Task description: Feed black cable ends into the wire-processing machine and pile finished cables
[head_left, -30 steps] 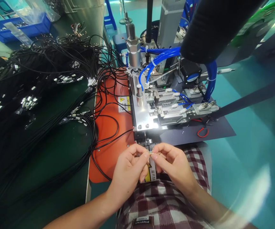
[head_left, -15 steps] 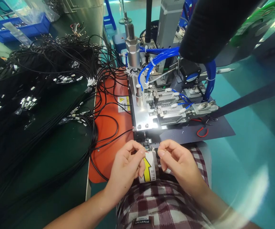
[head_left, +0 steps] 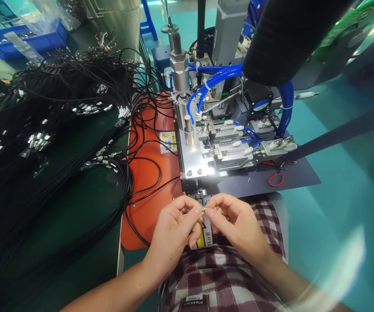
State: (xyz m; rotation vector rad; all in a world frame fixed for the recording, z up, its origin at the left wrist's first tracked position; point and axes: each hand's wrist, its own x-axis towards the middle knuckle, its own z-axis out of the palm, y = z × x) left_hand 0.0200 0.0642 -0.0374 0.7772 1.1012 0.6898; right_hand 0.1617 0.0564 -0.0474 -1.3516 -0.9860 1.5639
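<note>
Both hands pinch a small part over an arrow label (Chinese writing).

Yellow warning label on orange mat, illegible

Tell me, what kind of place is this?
Probably a factory workbench where cables get put together. There are heaps of black cables, a small machine with blue hoses, and both hands pinching a tiny part.
</note>
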